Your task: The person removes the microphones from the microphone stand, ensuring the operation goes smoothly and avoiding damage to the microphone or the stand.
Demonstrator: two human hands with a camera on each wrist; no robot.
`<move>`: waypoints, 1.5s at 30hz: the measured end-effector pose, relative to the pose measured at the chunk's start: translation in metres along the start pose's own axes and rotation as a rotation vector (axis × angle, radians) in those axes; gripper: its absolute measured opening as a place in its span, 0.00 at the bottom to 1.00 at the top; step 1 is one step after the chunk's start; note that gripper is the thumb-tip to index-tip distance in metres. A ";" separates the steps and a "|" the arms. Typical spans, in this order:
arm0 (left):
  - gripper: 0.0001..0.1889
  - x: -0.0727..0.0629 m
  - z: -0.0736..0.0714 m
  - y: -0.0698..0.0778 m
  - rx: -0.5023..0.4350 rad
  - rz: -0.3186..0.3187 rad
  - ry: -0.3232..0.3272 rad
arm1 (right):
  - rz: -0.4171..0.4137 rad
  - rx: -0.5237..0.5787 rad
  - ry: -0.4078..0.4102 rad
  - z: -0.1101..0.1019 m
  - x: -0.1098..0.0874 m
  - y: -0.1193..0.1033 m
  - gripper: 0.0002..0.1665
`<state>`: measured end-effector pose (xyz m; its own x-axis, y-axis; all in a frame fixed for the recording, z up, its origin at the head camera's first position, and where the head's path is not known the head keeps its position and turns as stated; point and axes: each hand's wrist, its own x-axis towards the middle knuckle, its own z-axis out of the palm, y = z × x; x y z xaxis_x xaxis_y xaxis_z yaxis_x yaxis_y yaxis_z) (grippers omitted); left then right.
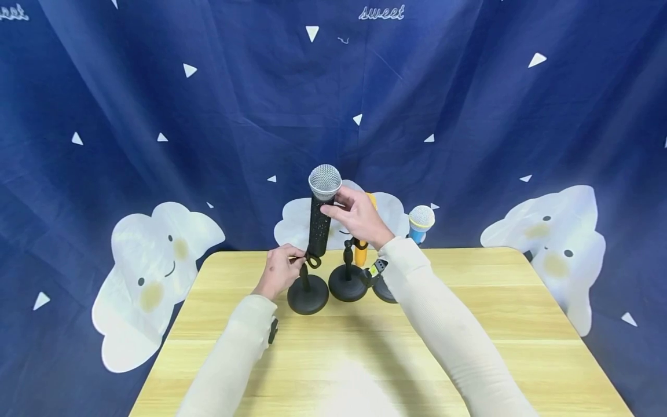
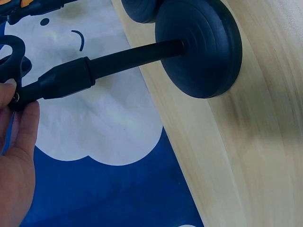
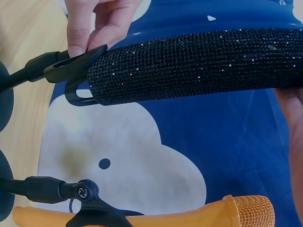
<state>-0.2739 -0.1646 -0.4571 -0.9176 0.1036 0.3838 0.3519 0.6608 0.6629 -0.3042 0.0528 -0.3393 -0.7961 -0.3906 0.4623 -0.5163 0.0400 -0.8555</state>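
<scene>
Hands are both working: my right hand (image 1: 359, 217) is gripping a black, glitter-flecked microphone (image 1: 319, 229) just below its silver mesh head (image 1: 325, 182), thumb and fingers curling around it, I'm guessing to leave the bottom end free. My left hand (image 1: 278, 271) is pinching a black plastic clip (image 3: 71, 69) on the leftmost round-based black stand (image 1: 308, 296), fingertips close together, probably steadying it. That microphone is leaning near-upright over the stand, bottom end right at the clip; I can't tell if it's sitting inside. An all-orange microphone (image 3: 184, 215) is standing farther right.
</scene>
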 end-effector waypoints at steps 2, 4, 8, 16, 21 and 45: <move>0.05 0.000 0.000 0.000 0.001 -0.004 -0.003 | 0.000 -0.003 0.000 -0.001 0.000 0.000 0.22; 0.05 0.000 0.000 0.000 -0.005 -0.012 -0.007 | -0.001 -0.005 -0.003 -0.001 0.000 0.000 0.22; 0.05 0.000 0.000 0.000 0.000 -0.014 -0.009 | -0.016 -0.010 -0.011 -0.002 0.000 0.000 0.22; 0.04 0.000 0.003 0.002 -0.006 0.003 0.003 | -0.046 -0.038 0.019 -0.007 -0.001 -0.001 0.20; 0.04 0.003 0.002 0.002 0.002 0.006 0.010 | -0.069 -0.059 0.028 -0.012 0.003 -0.008 0.20; 0.12 -0.006 0.006 -0.013 -0.247 -0.034 0.024 | -0.017 -0.068 0.031 -0.010 -0.010 -0.004 0.19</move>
<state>-0.2737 -0.1688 -0.4719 -0.9261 0.0646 0.3716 0.3579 0.4617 0.8116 -0.2971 0.0663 -0.3382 -0.7960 -0.3629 0.4845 -0.5492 0.0965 -0.8301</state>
